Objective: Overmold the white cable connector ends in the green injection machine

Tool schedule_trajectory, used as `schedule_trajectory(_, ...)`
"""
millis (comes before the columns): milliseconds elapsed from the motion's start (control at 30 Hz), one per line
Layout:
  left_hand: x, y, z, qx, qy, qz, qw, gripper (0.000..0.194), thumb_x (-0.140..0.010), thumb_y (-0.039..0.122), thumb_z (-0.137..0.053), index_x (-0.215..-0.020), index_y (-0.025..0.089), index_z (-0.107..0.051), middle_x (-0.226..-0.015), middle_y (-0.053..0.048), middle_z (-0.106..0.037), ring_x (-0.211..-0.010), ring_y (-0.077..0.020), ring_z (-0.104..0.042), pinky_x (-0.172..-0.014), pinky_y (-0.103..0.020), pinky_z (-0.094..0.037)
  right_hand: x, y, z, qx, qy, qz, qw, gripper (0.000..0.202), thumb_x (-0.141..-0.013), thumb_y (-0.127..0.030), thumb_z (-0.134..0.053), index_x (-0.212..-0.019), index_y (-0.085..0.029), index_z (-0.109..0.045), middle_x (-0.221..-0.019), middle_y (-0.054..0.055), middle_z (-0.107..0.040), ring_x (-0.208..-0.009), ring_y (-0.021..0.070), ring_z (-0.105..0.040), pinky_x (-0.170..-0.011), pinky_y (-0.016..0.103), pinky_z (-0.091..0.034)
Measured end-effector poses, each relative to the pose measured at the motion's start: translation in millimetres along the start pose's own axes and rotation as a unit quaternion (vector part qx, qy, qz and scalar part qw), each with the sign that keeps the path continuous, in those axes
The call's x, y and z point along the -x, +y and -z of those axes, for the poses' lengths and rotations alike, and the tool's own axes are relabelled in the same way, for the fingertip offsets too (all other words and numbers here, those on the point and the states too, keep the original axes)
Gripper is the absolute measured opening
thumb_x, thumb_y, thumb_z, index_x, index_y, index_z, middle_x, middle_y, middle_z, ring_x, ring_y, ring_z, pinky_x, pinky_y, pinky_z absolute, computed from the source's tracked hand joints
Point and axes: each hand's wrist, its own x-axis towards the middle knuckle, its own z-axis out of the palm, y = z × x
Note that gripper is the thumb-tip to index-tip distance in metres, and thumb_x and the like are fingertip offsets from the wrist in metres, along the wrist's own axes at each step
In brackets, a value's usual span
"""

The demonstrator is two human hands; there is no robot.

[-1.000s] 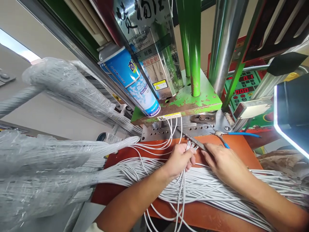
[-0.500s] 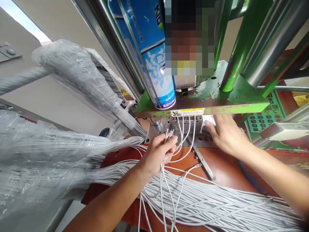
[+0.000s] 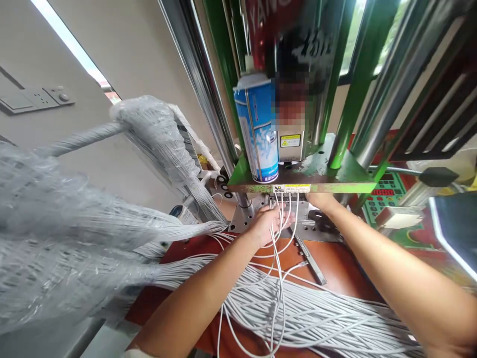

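Note:
My left hand (image 3: 269, 224) is closed on several white cables, whose ends poke up above the fingers. It sits just before the press's metal base plate (image 3: 242, 219). Other white cables (image 3: 295, 226) come down from under the green press plate (image 3: 335, 188) and curve past my left fingers. My right hand (image 3: 320, 200) reaches beneath that plate at its right part; its fingers are hidden there. A slim metal bar (image 3: 313, 261) lies slanted on the red-brown table (image 3: 343, 268), below and between my hands.
A blue spray can (image 3: 261, 134) stands on the green plate. A thick bundle of white cables (image 3: 298, 308) crosses the table's front. Plastic-wrapped cables (image 3: 149, 134) hang at left. A control panel (image 3: 383, 199) is at right.
The view has shifted, showing more of the press. My right hand has gone farther under the green plate. My left hand is now nearer the hanging cables, with some fingers spread toward them.

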Motion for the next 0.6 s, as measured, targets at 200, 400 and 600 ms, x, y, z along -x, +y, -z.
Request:
schedule_trajectory(200,24.6,5.2,-14.8,0.014,-0.146,0.041,0.988,0.036,-0.093,0.04,-0.065,-0.114,0.012,-0.056,-0.092,-0.019,-0.075,-0.075,-0.027,-0.075,-0.072,-0.039,-0.059,47.5,-9.5,10.7,-0.011,0.061,-0.015,0.998,0.03,-0.106,-0.041,-0.05,-0.113,-0.015,-0.062,-0.108,0.008,-0.066,-0.094,0.0205,-0.065,-0.084,0.039,-0.055)
schedule_trajectory(400,96.2,0.3,-19.8,-0.059,-0.079,0.041,0.994,0.039,-0.094,0.047,-0.061,-0.105,0.009,-0.063,-0.072,-0.01,-0.069,-0.042,-0.01,-0.051,-0.04,-0.02,-0.033,134.0,-31.0,20.6,0.002,0.079,-0.018,0.997,0.031,-0.108,-0.043,-0.032,-0.097,-0.021,-0.051,-0.089,0.005,-0.062,-0.079,0.0207,-0.059,-0.073,0.033,-0.046)
schedule_trajectory(600,109.7,-29.5,-28.6,-0.103,0.007,-0.033,0.994,0.059,-0.076,0.065,-0.076,-0.089,0.009,-0.064,-0.053,0.007,-0.043,-0.038,-0.0011,-0.025,-0.04,-0.019,-0.012,156.3,-50.5,17.5,0.128,0.123,-0.055,0.983,0.032,-0.109,-0.038,-0.029,-0.098,-0.019,-0.052,-0.093,0.01,-0.059,-0.078,0.0243,-0.055,-0.067,0.035,-0.033)
